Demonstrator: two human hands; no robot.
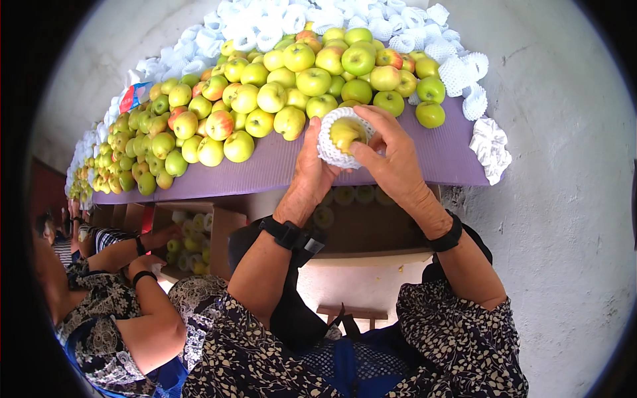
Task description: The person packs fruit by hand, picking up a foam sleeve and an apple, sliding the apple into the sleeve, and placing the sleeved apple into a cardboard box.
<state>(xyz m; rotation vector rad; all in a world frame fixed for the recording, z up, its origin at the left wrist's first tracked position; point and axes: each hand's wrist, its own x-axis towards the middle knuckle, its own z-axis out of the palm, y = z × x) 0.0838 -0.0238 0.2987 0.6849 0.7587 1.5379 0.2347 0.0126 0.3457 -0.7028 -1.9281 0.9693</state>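
Note:
A yellow-green apple [345, 132] sits inside a white foam net sleeve [330, 147] in front of me, held between both hands above the table's near edge. My left hand [310, 162] wraps the sleeve from its left side and from below. On the other side, my right hand [391, 152] has its thumb on the apple and its fingers at the sleeve's upper right rim. Just beyond my hands lies a large heap of green, yellow and red-blushed apples [272, 97] on the purple table top [438, 149].
White foam sleeves [279, 20] are piled behind the apples. Crumpled white material [490, 149] lies at the table's right corner, near a wall [551, 219]. Below the edge stands a cardboard box [371, 242] holding wrapped apples. At left, another person's arm [156, 298] is beside another box [225, 232].

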